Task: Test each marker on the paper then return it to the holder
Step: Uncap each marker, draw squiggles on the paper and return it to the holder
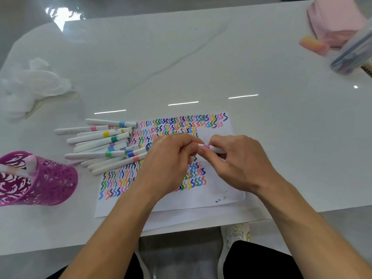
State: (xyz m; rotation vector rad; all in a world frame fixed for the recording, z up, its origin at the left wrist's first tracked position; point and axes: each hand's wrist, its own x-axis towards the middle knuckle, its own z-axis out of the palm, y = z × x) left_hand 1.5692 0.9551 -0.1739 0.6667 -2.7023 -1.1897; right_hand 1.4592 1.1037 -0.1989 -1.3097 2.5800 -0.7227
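A glossy white table (pixel 201 67) is holding, near left, a purple holder (pixel 52 178), then a loose marker pile (pixel 104 146) overlapping scribbled paper (pixel 217 190). Above it, the left hand (pixel 169 162) is pinching a purple-banded marker (pixel 211 147) at its cap end while the right hand (pixel 237 164) is gripping the barrel, probably uncapping or recapping.

Bright, even overhead light. Glossy table (pixel 261 63) mirrors three strip lights just above centre, white glare patch at 11 o'clock. Shadows faint. Pink object (pixel 336 19) at 1 o'clock blurred; holder (pixel 46 182) at 9 o'clock soft; edges bend.
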